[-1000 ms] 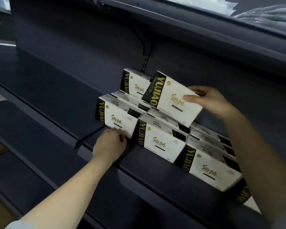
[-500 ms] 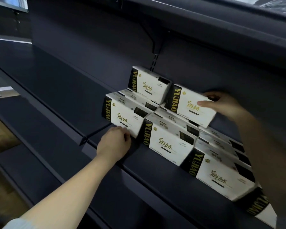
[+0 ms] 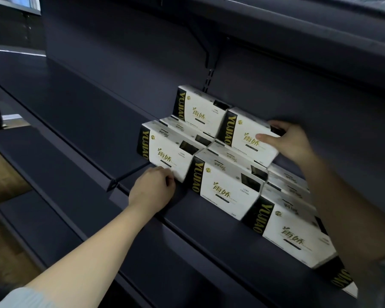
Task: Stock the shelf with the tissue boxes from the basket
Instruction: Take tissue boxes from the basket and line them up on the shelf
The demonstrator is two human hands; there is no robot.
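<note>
Several white-and-black tissue boxes stand on the dark shelf [image 3: 80,121]. A front row runs from the leftmost box [image 3: 165,152] down to the right, with a second tier behind. My right hand [image 3: 287,141] grips the upper-tier box [image 3: 245,134] at its right end, thumb on the front face, beside another upper box [image 3: 198,110]. My left hand [image 3: 153,187], fingers curled, touches the lower front corner of the leftmost box. The basket is out of view.
An upper shelf [image 3: 298,30] overhangs the boxes, held by a bracket [image 3: 209,58] on the back panel. A lower shelf [image 3: 42,174] juts out below the front edge. Wooden floor [image 3: 2,174] shows at the left.
My right hand has lowered the tilted box onto the second tier and pushed it in beside the other upper box. My left hand has stayed at the leftmost box's corner.
</note>
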